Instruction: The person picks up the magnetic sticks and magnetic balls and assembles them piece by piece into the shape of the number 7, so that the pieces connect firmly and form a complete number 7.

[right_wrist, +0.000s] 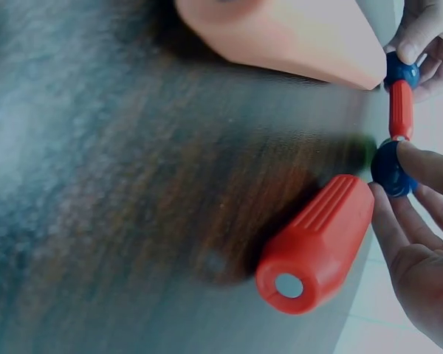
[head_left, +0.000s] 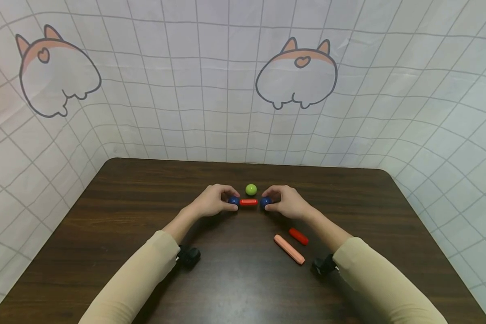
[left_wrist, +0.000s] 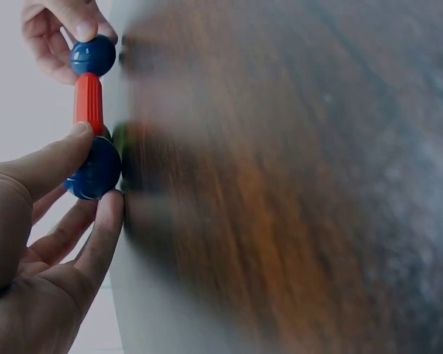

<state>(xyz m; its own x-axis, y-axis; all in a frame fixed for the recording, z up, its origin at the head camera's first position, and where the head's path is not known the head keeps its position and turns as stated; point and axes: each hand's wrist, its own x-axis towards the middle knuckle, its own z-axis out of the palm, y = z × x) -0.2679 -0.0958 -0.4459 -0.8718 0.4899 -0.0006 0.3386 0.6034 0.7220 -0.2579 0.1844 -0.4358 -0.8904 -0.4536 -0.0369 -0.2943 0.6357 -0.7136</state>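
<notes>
L hand (head_left: 213, 200): blue ball (head_left: 233, 201) gripped btwn thumb & fingers! R hand (head_left: 288, 202): 2nd blue ball (head_left: 265, 202) pinched likewise. Short red rod (head_left: 249, 202) lined up btwn the two, touching the L one; R contact unclear. Green ball (head_left: 251, 189) seen just behind; peach rod (head_left: 289, 249), other red rod (head_left: 298, 236) laid near R forearm (head_left: 329, 228).

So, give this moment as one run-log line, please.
left hand: holds blue ball; right hand: holds other blue ball; between them: red stick; nearby: green ball, pink stick, second red stick
</notes>
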